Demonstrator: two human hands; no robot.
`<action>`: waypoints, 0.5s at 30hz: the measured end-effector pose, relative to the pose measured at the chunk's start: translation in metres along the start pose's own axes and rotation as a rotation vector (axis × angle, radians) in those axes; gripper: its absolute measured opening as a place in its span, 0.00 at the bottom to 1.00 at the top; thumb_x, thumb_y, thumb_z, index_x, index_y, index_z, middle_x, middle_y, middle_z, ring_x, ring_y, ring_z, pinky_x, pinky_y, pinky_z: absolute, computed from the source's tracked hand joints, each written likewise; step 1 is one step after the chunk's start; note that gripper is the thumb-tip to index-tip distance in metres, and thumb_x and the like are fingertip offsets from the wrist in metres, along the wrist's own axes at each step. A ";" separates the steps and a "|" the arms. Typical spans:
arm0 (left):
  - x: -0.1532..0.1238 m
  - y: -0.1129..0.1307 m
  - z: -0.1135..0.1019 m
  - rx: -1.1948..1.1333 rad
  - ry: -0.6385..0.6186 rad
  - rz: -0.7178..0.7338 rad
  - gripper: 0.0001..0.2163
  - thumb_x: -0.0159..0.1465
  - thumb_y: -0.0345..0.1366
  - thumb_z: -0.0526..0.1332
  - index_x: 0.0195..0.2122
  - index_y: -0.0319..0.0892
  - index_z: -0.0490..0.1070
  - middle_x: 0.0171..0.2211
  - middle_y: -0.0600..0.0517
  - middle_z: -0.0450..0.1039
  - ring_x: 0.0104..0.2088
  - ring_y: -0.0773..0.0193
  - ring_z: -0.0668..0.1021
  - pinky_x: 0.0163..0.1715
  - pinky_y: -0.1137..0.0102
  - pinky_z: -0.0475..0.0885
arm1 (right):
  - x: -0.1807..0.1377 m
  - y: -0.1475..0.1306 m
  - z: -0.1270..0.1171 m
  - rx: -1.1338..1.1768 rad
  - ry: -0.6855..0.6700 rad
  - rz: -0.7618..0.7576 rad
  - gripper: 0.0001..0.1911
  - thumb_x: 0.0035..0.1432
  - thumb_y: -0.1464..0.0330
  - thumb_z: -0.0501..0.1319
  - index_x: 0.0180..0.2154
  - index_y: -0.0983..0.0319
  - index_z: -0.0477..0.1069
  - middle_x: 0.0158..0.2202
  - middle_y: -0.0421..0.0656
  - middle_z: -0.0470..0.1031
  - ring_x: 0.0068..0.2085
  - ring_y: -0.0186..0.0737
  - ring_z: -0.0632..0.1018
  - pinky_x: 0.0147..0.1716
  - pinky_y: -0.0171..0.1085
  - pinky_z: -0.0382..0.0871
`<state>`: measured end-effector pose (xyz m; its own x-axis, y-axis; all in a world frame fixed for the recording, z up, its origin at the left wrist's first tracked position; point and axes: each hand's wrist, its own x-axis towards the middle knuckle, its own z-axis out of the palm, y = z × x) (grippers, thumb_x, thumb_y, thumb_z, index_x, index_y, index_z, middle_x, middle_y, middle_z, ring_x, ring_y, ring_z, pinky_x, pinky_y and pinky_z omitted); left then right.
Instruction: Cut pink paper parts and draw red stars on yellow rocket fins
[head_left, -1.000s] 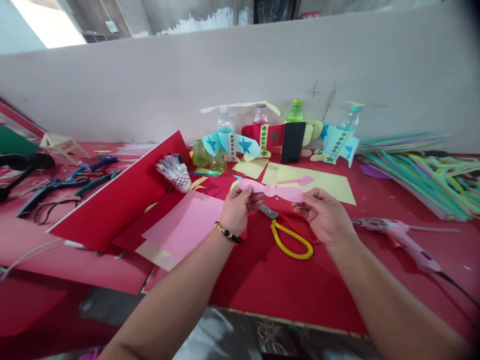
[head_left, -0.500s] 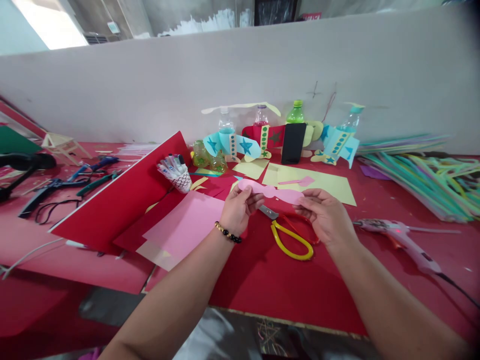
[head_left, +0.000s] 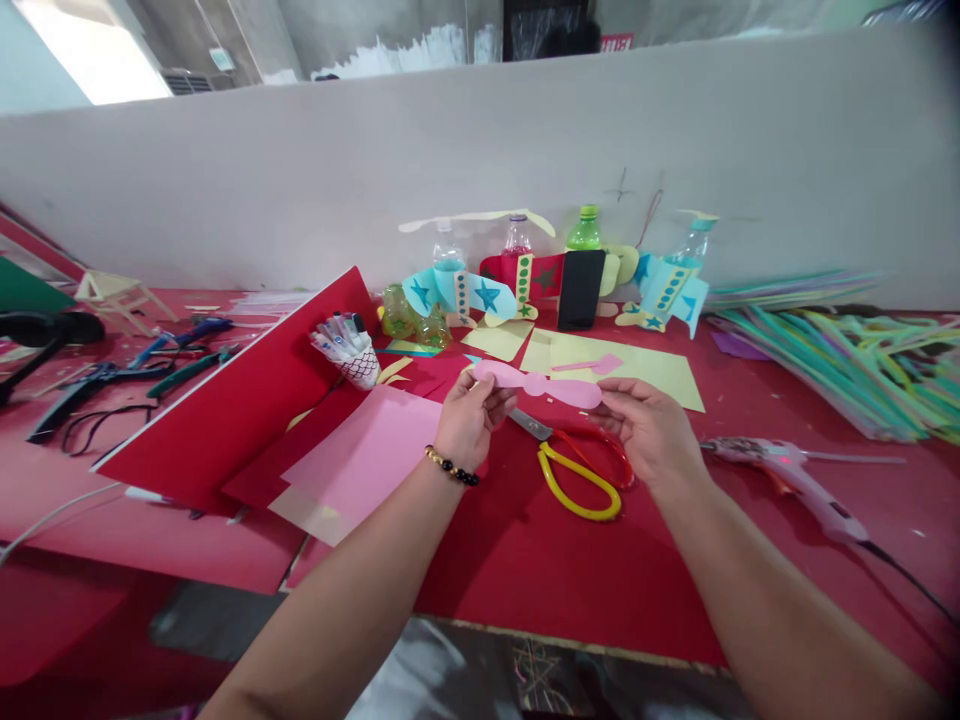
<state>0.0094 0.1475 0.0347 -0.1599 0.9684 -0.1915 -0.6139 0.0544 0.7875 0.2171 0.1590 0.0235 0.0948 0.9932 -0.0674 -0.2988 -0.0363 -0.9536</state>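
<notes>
A pink paper propeller cutout (head_left: 536,384), with two rounded blades and a narrower middle, is stretched between my hands above the red table. My left hand (head_left: 471,415) is closed on its left end, thumb on top. At its right end my right hand (head_left: 649,420) pinches the tip between thumb and fingers. Just beneath lie scissors (head_left: 581,482) with one yellow and one red handle, their blades pointing up and left. Pink paper sheets (head_left: 367,450) rest to the left of my left hand, and a pink paper scrap (head_left: 589,364) lies behind the propeller.
Plastic bottle planes (head_left: 461,290) with paper wings and a black phone (head_left: 581,290) stand along the wall. A glue gun (head_left: 795,475) lies at right, near bundled coloured strips (head_left: 832,370). A marker holder (head_left: 351,355) stands by a leaning red board (head_left: 247,410).
The right end of the pink propeller shows more fully now, as my right-hand fingers have slid back to its tip. The whole view has shifted slightly; the table items lie as before.
</notes>
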 end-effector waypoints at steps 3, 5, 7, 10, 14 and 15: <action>0.000 -0.001 -0.001 0.015 0.003 0.001 0.10 0.60 0.31 0.65 0.31 0.42 0.62 0.27 0.56 0.75 0.30 0.67 0.81 0.36 0.71 0.77 | -0.001 -0.002 0.002 0.020 -0.007 0.011 0.11 0.44 0.66 0.72 0.32 0.61 0.76 0.26 0.41 0.78 0.28 0.37 0.79 0.30 0.36 0.78; 0.000 -0.001 -0.001 0.028 0.002 0.006 0.09 0.60 0.31 0.64 0.31 0.42 0.61 0.26 0.57 0.74 0.30 0.67 0.81 0.36 0.71 0.77 | -0.001 -0.003 0.002 0.030 0.004 0.038 0.12 0.48 0.60 0.70 0.32 0.61 0.76 0.29 0.43 0.79 0.29 0.38 0.79 0.29 0.37 0.77; -0.001 -0.002 -0.001 0.052 -0.006 0.010 0.09 0.60 0.31 0.64 0.31 0.42 0.62 0.26 0.56 0.74 0.30 0.67 0.81 0.35 0.72 0.77 | -0.001 -0.004 0.003 0.029 -0.003 0.081 0.18 0.51 0.53 0.67 0.33 0.62 0.77 0.31 0.46 0.80 0.30 0.40 0.80 0.27 0.36 0.76; -0.003 -0.004 0.001 0.107 -0.038 0.006 0.08 0.59 0.32 0.65 0.31 0.41 0.63 0.27 0.55 0.74 0.28 0.68 0.80 0.32 0.72 0.77 | -0.003 -0.006 0.004 0.015 -0.088 0.145 0.24 0.53 0.48 0.64 0.33 0.64 0.78 0.31 0.48 0.80 0.30 0.38 0.80 0.25 0.33 0.75; -0.008 -0.008 0.005 0.188 -0.109 -0.020 0.10 0.58 0.34 0.66 0.31 0.40 0.64 0.25 0.54 0.74 0.25 0.66 0.79 0.29 0.71 0.77 | -0.010 -0.007 0.006 -0.059 -0.286 0.273 0.20 0.50 0.53 0.68 0.32 0.64 0.79 0.30 0.48 0.81 0.28 0.37 0.79 0.26 0.32 0.74; -0.010 -0.010 0.005 0.206 -0.126 -0.031 0.10 0.57 0.35 0.67 0.30 0.40 0.64 0.25 0.54 0.74 0.25 0.66 0.80 0.29 0.71 0.77 | -0.011 -0.007 0.007 -0.085 -0.342 0.312 0.18 0.49 0.55 0.70 0.32 0.65 0.79 0.30 0.48 0.81 0.29 0.37 0.80 0.27 0.32 0.74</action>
<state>0.0209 0.1390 0.0321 -0.0374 0.9875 -0.1528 -0.4446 0.1205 0.8876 0.2117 0.1488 0.0329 -0.3099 0.9122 -0.2681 -0.1831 -0.3340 -0.9246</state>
